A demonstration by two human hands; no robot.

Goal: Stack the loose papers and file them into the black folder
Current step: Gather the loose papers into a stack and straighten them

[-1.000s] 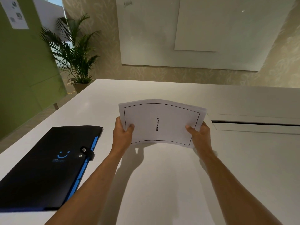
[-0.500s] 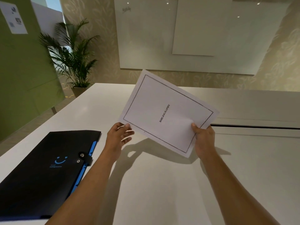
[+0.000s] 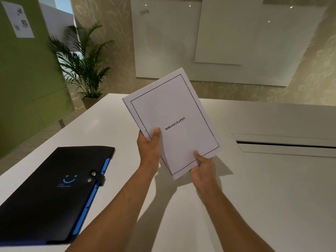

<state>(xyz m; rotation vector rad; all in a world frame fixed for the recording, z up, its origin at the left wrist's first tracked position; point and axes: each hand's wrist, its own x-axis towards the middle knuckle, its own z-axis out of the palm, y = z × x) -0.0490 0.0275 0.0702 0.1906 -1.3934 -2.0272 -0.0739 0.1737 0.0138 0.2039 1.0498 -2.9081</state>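
Observation:
A stack of white papers (image 3: 174, 113), its top sheet bordered and printed BIBLIOGRAPHY, is held upright and tilted above the white table (image 3: 254, 188). My left hand (image 3: 148, 147) grips the stack's left edge, thumb on the front. My right hand (image 3: 203, 169) pinches the bottom right corner. The black folder (image 3: 45, 195), with blue tabs along its right edge and a snap strap fastened, lies closed on the table to the left of my left arm.
A long cable slot (image 3: 283, 144) is cut into the table at the right. A potted palm (image 3: 85, 70) stands past the table's far left corner, by a green wall. Whiteboards (image 3: 218, 39) hang on the far wall.
The stack has turned from landscape to nearly portrait and risen. My left hand, off the papers half a second ago, now grips the left edge; my right hand has shifted to the bottom corner.

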